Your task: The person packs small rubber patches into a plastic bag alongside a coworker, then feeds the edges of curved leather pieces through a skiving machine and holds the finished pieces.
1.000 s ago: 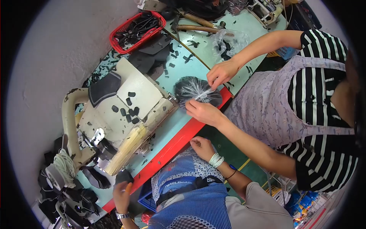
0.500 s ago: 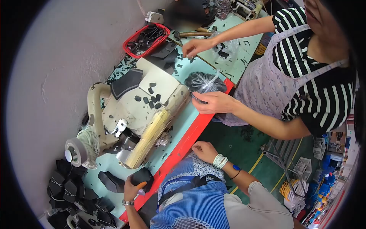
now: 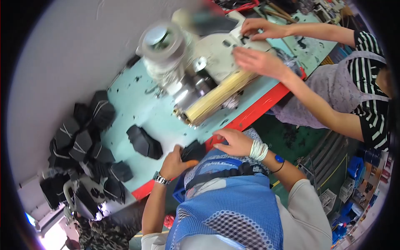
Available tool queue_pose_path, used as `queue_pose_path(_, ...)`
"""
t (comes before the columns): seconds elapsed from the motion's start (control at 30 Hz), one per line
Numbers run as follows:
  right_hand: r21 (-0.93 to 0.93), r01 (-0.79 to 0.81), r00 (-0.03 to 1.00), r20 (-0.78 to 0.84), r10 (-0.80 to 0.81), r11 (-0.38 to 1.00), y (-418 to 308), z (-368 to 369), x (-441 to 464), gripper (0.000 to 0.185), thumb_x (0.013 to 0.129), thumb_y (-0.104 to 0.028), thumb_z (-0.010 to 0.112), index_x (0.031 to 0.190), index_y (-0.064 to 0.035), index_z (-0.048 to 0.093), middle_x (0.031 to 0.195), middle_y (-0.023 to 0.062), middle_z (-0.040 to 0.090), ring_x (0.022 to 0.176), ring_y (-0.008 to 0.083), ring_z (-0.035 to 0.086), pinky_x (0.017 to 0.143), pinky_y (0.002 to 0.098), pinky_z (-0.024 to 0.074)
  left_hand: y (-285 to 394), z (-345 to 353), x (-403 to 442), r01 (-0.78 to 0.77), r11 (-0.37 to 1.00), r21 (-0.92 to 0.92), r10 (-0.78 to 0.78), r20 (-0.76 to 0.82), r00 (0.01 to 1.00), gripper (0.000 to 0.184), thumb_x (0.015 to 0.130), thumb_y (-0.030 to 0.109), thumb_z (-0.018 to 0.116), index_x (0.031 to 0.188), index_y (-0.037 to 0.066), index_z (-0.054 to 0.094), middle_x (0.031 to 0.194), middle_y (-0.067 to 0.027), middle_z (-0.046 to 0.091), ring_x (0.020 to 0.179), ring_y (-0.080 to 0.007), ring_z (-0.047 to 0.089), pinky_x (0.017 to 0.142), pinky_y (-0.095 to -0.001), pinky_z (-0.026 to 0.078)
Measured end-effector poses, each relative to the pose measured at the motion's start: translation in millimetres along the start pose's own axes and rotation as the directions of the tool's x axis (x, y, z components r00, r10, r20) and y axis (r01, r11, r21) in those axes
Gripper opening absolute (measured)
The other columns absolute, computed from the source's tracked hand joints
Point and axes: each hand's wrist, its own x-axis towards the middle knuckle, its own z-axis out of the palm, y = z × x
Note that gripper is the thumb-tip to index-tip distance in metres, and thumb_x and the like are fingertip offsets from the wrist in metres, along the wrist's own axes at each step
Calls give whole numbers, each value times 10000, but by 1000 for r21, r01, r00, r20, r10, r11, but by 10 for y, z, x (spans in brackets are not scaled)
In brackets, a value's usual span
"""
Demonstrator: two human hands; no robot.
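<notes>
My left hand (image 3: 171,165), with a metal watch at the wrist and orange on the thumb, grips a dark stack of black pieces (image 3: 193,151) at the red table edge. My right hand (image 3: 235,142), below white bands on the wrist, is at the same edge with thumb and fingers apart and nothing between them. Another black stack (image 3: 144,142) lies on the pale green table (image 3: 121,93), up and left of my left hand. Several banded black bundles (image 3: 82,146) are heaped at the left.
A machine with a yellowish roll (image 3: 221,96) and a blurred thread spool (image 3: 162,41) stands beyond my hands. A co-worker's two hands (image 3: 260,62) reach over its top plate near small black pieces. A clear bag (image 3: 291,62) lies beside it. Another person in camouflage (image 3: 110,233) is at lower left.
The view has swung left, showing more of the bundles. The co-worker's hands have moved from the clear bag to the machine plate. My left hand now holds the black stack at the table edge.
</notes>
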Motion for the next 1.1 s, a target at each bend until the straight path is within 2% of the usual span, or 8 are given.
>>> queue_pose_path(0.07, -26, 129, 991, -22, -130, 991, -208, 150, 79, 635, 818, -228, 706, 1338, 8, 427, 1178, 251, 557, 1090, 359, 569, 945, 398, 460, 97, -36, -143, -195, 979, 66, 206, -241, 949, 748, 652, 453, 835, 1113, -31, 499, 809, -232, 649, 762, -413, 644, 653, -447, 504)
queue_pose_path(0.23, -222, 118, 987, 133, -90, 968, -178, 642, 262, 821, 712, -70, 723, 1409, -3, 294, 1287, 248, 423, 1219, 395, 449, 1054, 423, 381, -131, 193, -108, -318, 827, 464, 475, -272, 837, 802, 636, 361, 848, 1250, -13, 491, 973, -183, 644, 921, -347, 613, 794, -407, 491)
queue_pose_path(0.47, -97, 173, 985, -6, -174, 980, -73, 908, 315, 745, 678, -41, 718, 1339, -7, 375, 1292, 241, 401, 1224, 408, 446, 1047, 381, 396, -447, 452, -83, -519, 840, 159, 528, -457, 716, 756, 626, 101, 823, 1291, -15, 482, 1132, -215, 556, 995, -383, 569, 868, -426, 486)
queue_pose_path(0.77, -356, 252, 951, -83, -298, 900, 46, 1001, 330, 637, 658, -116, 763, 1225, 3, 495, 1095, 217, 523, 1093, 421, 497, 974, 446, 435, -255, 287, 21, -280, 708, 649, 573, -296, 764, 683, 609, 186, 763, 1212, -22, 517, 1071, -178, 563, 1061, -365, 547, 1029, -536, 346)
queue_pose_path(0.9, -165, 87, 996, -5, -89, 983, -272, 664, 255, 581, 710, -153, 798, 1210, 1, 546, 1110, 182, 583, 1144, 313, 528, 998, 383, 433, -206, 62, 37, -373, 831, 413, 463, -140, 875, 583, 655, 236, 795, 1138, -17, 589, 895, -94, 631, 971, -269, 617, 1009, -442, 404)
queue_pose_path(1.0, 409, 75, 997, -29, -69, 909, -568, 358, 84, 540, 787, -219, 772, 1229, -5, 548, 1148, 137, 590, 1151, 199, 533, 995, 318, 425, 177, -425, -263, -139, 940, -310, 222, 252, 942, 583, 703, 290, 825, 1140, -19, 595, 971, -113, 668, 927, -221, 651, 885, -361, 483)
queue_pose_path(1.03, 641, 52, 998, -65, -14, 765, -623, 370, 54, 547, 820, -267, 754, 1252, -7, 542, 1127, 84, 589, 1101, 139, 536, 972, 282, 424, 163, -406, -261, -194, 841, -505, 353, 240, 904, 621, 710, 320, 846, 1153, -25, 583, 1063, -142, 667, 940, -176, 651, 796, -299, 503)
queue_pose_path(1.1, 622, 79, 972, -221, 78, 779, -820, 434, -28, 524, 818, -257, 747, 1235, -5, 554, 1102, 69, 604, 1017, 151, 575, 920, 290, 452, 303, -324, -331, -239, 881, -409, 372, 285, 883, 702, 743, 416, 793, 1230, -13, 524, 1054, -173, 664, 944, -257, 659, 844, -344, 502)
